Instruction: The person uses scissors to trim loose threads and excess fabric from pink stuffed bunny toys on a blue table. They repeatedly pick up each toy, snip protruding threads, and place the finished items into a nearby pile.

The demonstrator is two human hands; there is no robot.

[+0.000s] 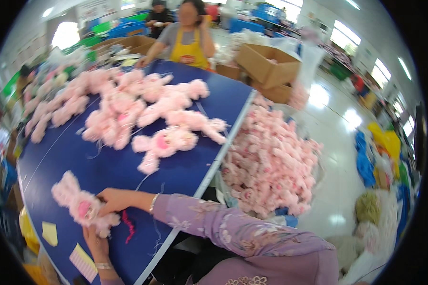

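Observation:
A pink plush toy (82, 207) with long ears and a brighter pink face lies on the blue table (128, 178) in front of me. My right hand (113, 200) reaches across from the right and grips the toy's side, its fingers closed by the face. From below, my left hand (95, 243) holds the toy's lower end, the fingertips partly hidden by the fur. Beside my right hand a curly magenta strip (128, 227) lies on the table. Farther up, another pink plush toy (164, 142) lies with its face showing.
Several pink plush toys (116, 114) are heaped across the table's far half, with loose threads around. A yellow paper (49, 233) and a printed sheet (83, 262) lie near left. Right of the table stand a big plush pile (271, 161) and cardboard boxes (266, 64). A person in a yellow apron (188, 45) is opposite.

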